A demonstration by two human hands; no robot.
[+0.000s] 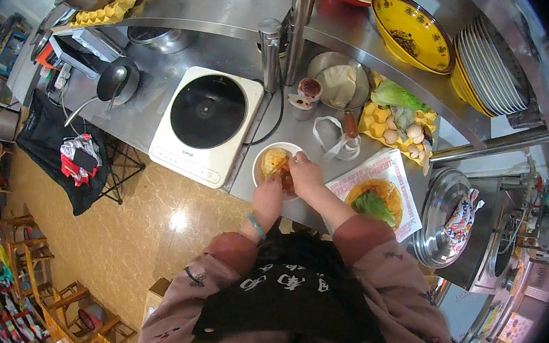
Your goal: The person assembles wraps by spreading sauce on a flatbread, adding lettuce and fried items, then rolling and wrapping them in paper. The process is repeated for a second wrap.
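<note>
Both my hands meet over a white bowl (256,164) near the counter's front edge. A golden, crumpled-looking piece of food (274,161) shows at its left side, with reddish-brown food beneath. My left hand (268,196), a pale green bangle on its wrist, pinches the golden piece from the near side. The fingers of my right hand (304,176) are closed at the bowl's right, and what they grip is hidden. To the right, a round orange-brown flatbread (358,192) lies on printed paper (407,215), a green lettuce leaf (374,207) on top.
A white induction cooker (164,140) stands left of the bowl, a small black pan (126,82) beyond it. Behind are a metal bowl (323,63), a sauce-stained cup (303,111) and a yellow egg tray (370,124). Stacked plates (493,64) sit on the overhead shelf.
</note>
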